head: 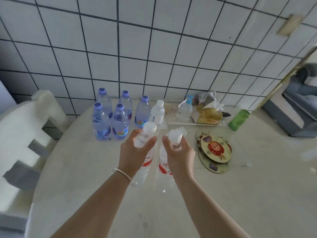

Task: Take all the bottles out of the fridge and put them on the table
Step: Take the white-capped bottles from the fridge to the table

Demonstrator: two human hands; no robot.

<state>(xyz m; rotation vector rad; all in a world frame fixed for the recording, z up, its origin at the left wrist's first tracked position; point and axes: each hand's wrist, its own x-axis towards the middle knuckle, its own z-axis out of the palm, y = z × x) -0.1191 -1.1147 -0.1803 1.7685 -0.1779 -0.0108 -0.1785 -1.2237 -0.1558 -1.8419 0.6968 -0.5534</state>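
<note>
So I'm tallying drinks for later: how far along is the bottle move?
Done: five purple-capped bottles and one white-capped bottle stand on the table near the wall. In hand: the left hand and right hand each grip a red-labelled bottle, left and right, over the table. Left: setting these two down; the fridge is out of view, so any remainder is unknown.

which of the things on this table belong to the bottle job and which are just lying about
Job:
left hand holding a red-label bottle
right hand holding a second red-label bottle
five purple-capped water bottles
white-capped bottle
table

Lying about:
pump bottle
green can
round coasters
tissues
chair
</note>
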